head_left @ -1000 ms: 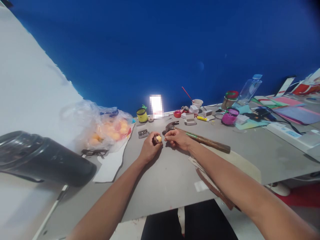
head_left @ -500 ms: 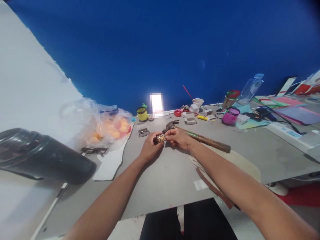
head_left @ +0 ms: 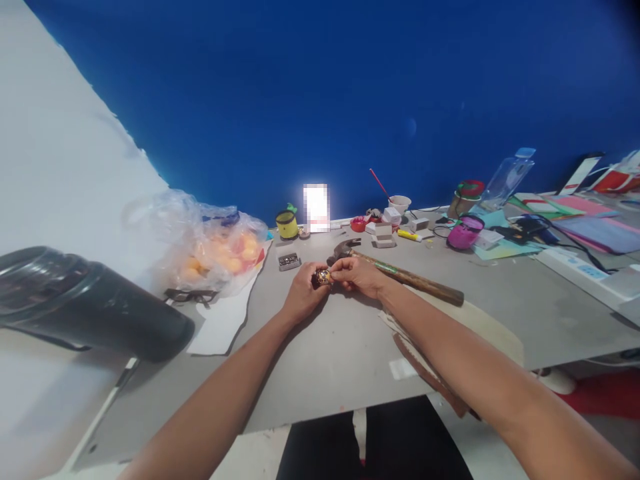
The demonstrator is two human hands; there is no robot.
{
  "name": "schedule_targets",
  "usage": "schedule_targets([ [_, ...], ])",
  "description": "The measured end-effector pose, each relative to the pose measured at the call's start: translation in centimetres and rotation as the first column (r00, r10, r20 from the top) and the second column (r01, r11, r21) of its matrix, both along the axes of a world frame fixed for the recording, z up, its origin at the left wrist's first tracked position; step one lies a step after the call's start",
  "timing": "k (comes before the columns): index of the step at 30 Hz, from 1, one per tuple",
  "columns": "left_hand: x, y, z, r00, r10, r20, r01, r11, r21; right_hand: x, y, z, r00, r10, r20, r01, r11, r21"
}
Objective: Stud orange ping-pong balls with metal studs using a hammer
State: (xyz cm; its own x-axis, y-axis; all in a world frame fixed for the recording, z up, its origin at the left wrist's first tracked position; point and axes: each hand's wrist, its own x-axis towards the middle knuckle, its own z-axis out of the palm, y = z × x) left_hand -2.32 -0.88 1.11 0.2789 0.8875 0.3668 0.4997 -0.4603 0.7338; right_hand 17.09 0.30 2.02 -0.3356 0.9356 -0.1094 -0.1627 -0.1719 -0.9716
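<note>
In the head view my left hand is closed around a small round shiny item with a dark and gold surface. Its exact kind is too small to tell. My right hand pinches at the right edge of this item, thumb and forefinger together. Whether a tiny piece sits between those fingertips is hidden. Just behind my right hand lies a claw hammer, its wooden handle pointing right. A small grey box holding several little metal pieces stands beyond my left hand.
A dark tumbler lies at the left, near eyeglasses and a plastic bag of orange fruit. Along the back stand a yellow pot, small white boxes and a paper cup. A power strip lies right.
The view has shifted slightly. Both hands stay together at the round item, which now seems turned a little, with the right fingertips closer against its edge.
</note>
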Motion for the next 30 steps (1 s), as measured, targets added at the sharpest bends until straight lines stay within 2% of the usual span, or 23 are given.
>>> schedule_targets([
  [12, 0.18, -0.29, 0.29, 0.999, -0.027, 0.019, 0.027, 0.999, -0.045, 0.21, 0.12, 0.04, 0.999, 0.038, 0.04, -0.037, 0.999, -0.015],
  [20, 0.17, -0.25, 0.09, 1.0, -0.02, 0.007, 0.02, 1.0, -0.024, 0.35, 0.39, -0.2, 0.998, 0.058, 0.034, -0.057, 0.998, -0.035],
  [30, 0.23, -0.3, -0.01, 1.0, -0.012, -0.005, 0.012, 0.999, -0.052, 0.24, 0.37, -0.25, 0.996, 0.052, 0.071, -0.052, 0.999, 0.002],
])
